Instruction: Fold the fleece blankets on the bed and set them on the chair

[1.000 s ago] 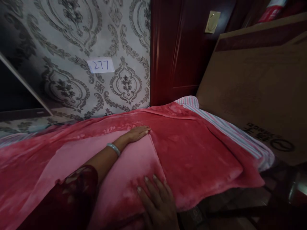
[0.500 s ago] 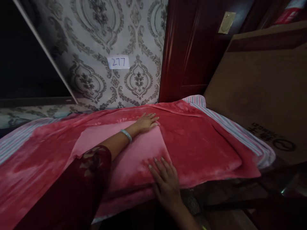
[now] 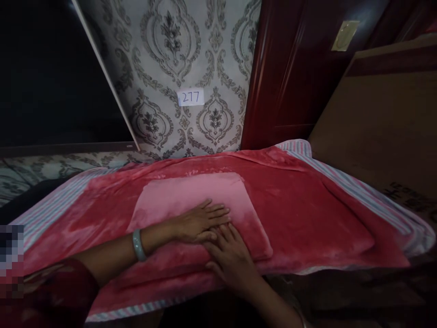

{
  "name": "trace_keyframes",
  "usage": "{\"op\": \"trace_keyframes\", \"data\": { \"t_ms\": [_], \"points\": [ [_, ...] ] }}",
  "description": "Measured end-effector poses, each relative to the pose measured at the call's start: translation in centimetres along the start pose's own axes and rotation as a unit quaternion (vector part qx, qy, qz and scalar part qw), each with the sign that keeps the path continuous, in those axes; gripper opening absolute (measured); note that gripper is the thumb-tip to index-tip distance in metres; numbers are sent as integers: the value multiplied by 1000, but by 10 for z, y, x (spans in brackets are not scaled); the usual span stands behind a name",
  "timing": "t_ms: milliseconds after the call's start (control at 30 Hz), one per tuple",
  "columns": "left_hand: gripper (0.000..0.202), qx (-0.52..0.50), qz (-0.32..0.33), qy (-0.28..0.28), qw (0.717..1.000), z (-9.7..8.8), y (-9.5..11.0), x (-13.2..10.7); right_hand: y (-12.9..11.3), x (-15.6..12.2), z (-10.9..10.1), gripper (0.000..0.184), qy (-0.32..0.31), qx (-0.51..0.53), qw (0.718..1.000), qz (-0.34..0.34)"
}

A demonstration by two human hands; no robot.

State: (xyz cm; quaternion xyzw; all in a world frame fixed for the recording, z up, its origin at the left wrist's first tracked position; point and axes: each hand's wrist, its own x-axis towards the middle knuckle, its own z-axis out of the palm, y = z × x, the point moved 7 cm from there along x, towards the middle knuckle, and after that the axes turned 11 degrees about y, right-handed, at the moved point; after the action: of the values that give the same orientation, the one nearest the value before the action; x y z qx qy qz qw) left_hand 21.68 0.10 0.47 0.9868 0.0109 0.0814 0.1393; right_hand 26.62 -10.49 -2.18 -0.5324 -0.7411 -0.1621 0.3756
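Note:
A plush red blanket (image 3: 300,209) is spread out, with a lighter pink folded part (image 3: 191,189) lying in its middle. My left hand (image 3: 201,222), with a pale bangle on the wrist, rests flat on the pink part, fingers stretched to the right. Close against it, my right hand (image 3: 230,255) lies palm down near the front edge of the fold, fingers extended. The fingertips of the two hands meet or slightly overlap. Neither hand grips the cloth.
Under the blanket shows a striped cloth (image 3: 362,191). A patterned wall with a paper label (image 3: 191,97) reading 277 rises behind. At left stands a dark screen (image 3: 61,82); at right are a dark red door (image 3: 283,68) and a large cardboard box (image 3: 385,114).
My left hand has moved from the far edge of the pink fold toward me, up to my right hand. The camera view has shifted left.

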Motion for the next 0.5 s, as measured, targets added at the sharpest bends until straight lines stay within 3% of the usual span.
{"op": "trace_keyframes", "data": {
  "t_ms": [100, 333, 433, 500],
  "points": [
    [61, 49, -23, 14, 998, -6, -43, 2, 0, -9, 8, 63, -7, -30, 999, -20],
    [62, 64, -129, 64, 987, -27, -153, 16, 3, -14, 7, 65, 5, -42, 999, -32],
    [66, 29, -181, 86, 979, -28, -183, 12, 4, -14, 8, 64, 4, -43, 999, -34],
    [68, 21, -200, 108, 974, -28, -192, 8, 4, -14, 9, 65, -1, -47, 998, -35]
  ]
}}
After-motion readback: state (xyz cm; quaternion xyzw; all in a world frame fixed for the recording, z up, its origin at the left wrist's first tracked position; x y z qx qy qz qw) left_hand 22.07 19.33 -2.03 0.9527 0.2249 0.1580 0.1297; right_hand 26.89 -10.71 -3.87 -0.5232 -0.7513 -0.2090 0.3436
